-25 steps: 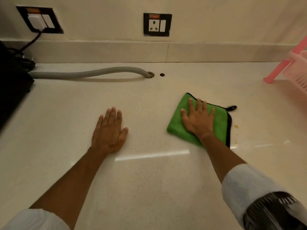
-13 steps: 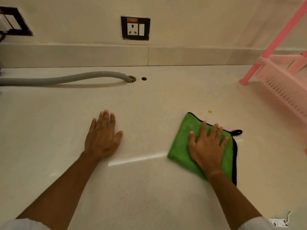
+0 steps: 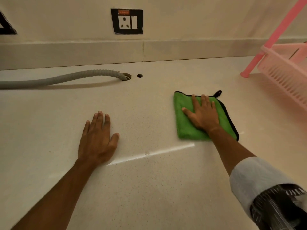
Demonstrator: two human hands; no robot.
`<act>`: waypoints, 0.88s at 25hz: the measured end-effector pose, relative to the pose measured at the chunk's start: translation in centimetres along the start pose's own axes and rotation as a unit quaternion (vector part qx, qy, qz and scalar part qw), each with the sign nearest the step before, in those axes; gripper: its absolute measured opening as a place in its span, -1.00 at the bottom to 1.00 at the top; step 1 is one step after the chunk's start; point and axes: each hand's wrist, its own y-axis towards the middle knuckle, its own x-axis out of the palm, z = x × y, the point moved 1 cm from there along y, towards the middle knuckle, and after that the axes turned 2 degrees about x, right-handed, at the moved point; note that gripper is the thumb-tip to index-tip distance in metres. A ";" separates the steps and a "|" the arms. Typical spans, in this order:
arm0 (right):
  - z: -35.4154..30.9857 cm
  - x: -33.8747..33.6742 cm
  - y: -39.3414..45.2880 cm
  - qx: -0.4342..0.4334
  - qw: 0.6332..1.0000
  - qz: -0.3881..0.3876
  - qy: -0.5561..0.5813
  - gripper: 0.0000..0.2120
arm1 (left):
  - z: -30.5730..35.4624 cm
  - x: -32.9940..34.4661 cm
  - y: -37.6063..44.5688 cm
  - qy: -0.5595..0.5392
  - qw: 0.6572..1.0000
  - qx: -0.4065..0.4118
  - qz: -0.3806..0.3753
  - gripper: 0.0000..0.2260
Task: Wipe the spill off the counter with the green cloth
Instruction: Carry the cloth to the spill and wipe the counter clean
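A: What's the right hand (image 3: pixel 203 113) doing?

B: It lies flat, fingers spread, palm pressing the green cloth (image 3: pixel 186 128) onto the surface (image 3: pixel 149 188), not clenched. That spread probably keeps the folded cloth from bunching as it rubs.

A: And the left hand (image 3: pixel 97 138)?

B: Released, flat on the bare surface well apart from the cloth, holding nothing; likely a brace.

A: The spill?

B: I see none; it may be under the cloth.

A: Obstacles?

B: The pink rack (image 3: pixel 285 67) stands to the right, the grey hose (image 3: pixel 66 78) farther back. Neither crowds the cloth.
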 end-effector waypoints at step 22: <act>-9.5 0.6 -3.4 -0.068 0.997 0.015 0.023 -0.23 | -0.2 0.4 0.1 -0.005 1.000 -0.001 0.016 -0.28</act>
